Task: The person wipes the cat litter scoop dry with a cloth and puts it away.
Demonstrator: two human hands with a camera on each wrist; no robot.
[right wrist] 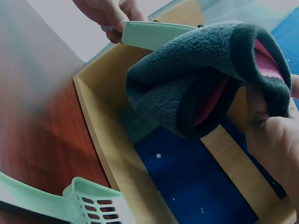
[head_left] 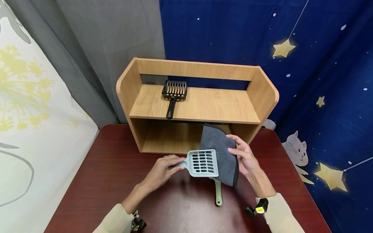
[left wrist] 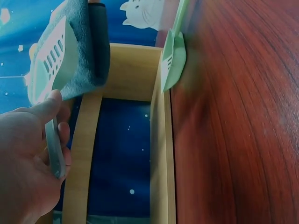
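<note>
My left hand (head_left: 161,170) pinches the handle of a pale blue litter scoop (head_left: 191,164), its slotted pan pointing right. In my right hand (head_left: 246,157) is a folded dark grey cloth (head_left: 224,153), gripped by its right edge between thumb and fingers. The scoop's pan overlaps the cloth in the head view. From the right wrist, the cloth (right wrist: 163,88) shows fuzzy and folded over, with pink on its inner side. A light green litter scoop (head_left: 218,194) lies on the table beneath, its pan mostly hidden by the cloth and blue scoop in the head view.
A two-level wooden shelf (head_left: 195,119) stands at the back of the dark red table (head_left: 107,184). On its upper board lies a black slotted scoop (head_left: 172,106), handle toward me. Grey and blue star-patterned curtains (head_left: 221,32) hang behind.
</note>
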